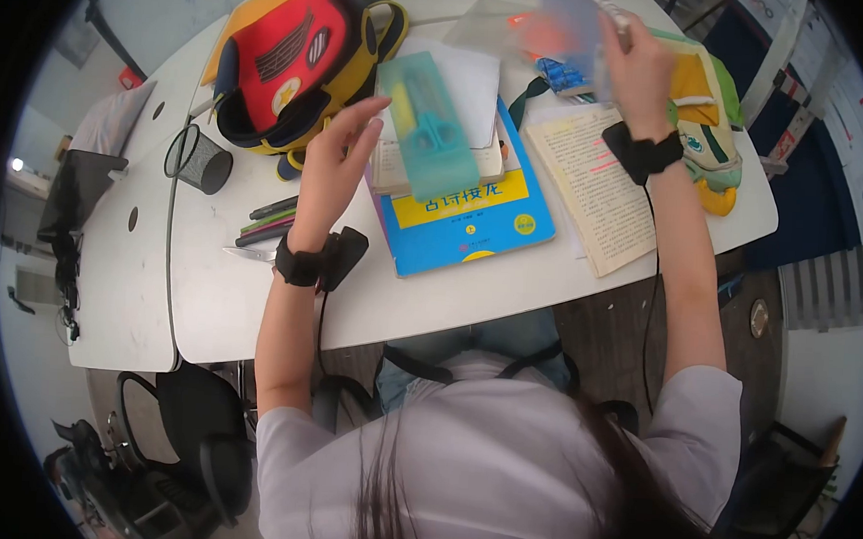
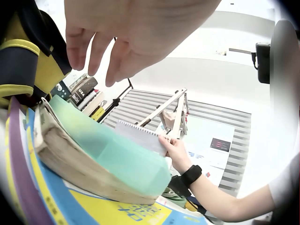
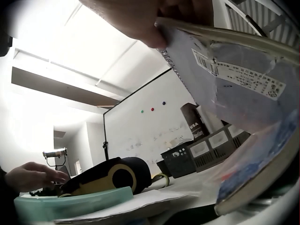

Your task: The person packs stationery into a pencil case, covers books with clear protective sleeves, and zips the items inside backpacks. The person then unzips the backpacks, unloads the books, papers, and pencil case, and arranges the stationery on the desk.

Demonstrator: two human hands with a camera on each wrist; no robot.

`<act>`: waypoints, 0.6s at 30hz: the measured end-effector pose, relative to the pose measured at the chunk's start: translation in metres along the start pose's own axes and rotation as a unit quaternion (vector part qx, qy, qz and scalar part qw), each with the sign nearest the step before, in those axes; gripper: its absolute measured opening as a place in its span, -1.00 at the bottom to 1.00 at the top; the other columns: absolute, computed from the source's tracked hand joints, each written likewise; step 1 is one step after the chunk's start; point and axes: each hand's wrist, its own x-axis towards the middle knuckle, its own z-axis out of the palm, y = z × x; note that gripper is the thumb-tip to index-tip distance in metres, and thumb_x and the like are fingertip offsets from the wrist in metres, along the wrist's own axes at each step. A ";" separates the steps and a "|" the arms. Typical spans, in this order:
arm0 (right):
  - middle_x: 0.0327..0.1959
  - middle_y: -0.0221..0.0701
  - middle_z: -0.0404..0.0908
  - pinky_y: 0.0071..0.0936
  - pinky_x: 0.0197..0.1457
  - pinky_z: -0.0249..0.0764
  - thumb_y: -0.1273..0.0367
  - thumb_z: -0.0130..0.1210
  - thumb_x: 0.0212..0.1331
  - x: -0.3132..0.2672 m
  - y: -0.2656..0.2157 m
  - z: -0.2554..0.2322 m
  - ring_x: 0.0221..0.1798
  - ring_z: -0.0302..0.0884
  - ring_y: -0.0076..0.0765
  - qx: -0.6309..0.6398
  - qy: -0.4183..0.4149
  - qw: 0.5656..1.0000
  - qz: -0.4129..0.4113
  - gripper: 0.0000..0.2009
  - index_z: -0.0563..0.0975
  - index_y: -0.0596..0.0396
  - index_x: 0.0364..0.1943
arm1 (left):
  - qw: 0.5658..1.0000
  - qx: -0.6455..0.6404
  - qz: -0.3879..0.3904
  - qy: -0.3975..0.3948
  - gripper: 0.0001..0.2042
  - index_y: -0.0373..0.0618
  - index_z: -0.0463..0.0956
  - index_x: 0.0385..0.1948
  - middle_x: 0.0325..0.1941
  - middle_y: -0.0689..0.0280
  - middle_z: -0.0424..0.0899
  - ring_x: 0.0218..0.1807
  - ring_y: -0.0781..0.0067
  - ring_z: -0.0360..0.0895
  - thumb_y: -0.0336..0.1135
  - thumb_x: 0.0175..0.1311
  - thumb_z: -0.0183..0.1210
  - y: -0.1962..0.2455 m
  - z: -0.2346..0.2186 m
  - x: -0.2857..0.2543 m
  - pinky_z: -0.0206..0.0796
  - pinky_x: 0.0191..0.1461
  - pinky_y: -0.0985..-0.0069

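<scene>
**Carefully: one end grip carries the whole spiral notebook**

I have the spiral notebook [image 3: 211,89] in the air, at the upper right of the head view, and the right hand [image 1: 642,72] pinches it near one end of its wire binding. With so little of it gripped, I judge that the far end could droop and catch the clear plastic pouch [image 1: 485,26] beside it. My cable [image 1: 655,289] also hangs by the open book [image 1: 603,200] at centre right; a wide sweep might drag those pages across the worktop [image 1: 401,302].

Left of centre, the teal pencil case [image 1: 450,179] lies on the thick book [image 2: 89,164], its lower end jutting past it over the blue book [image 1: 520,216]. Pressing on that end could tip it.

As for pose, the right arm reaches far forward, wrist raised. The left hand [image 1: 335,164] hovers beside the case, fingers relaxed and slightly apart, holding nothing.
</scene>
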 end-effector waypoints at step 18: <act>-0.13 -0.21 0.50 -0.31 0.00 0.34 0.26 0.06 -0.02 -0.028 0.034 0.082 -0.05 0.42 -0.13 0.116 -0.212 0.967 -0.084 -0.65 0.48 0.05 -0.11 | 0.953 -0.250 -0.166 -0.039 -0.39 -0.01 -0.09 0.31 -0.03 0.26 0.45 -0.12 0.62 0.39 -0.33 0.24 -0.01 0.007 0.006 -0.006 0.24 -0.15 0.67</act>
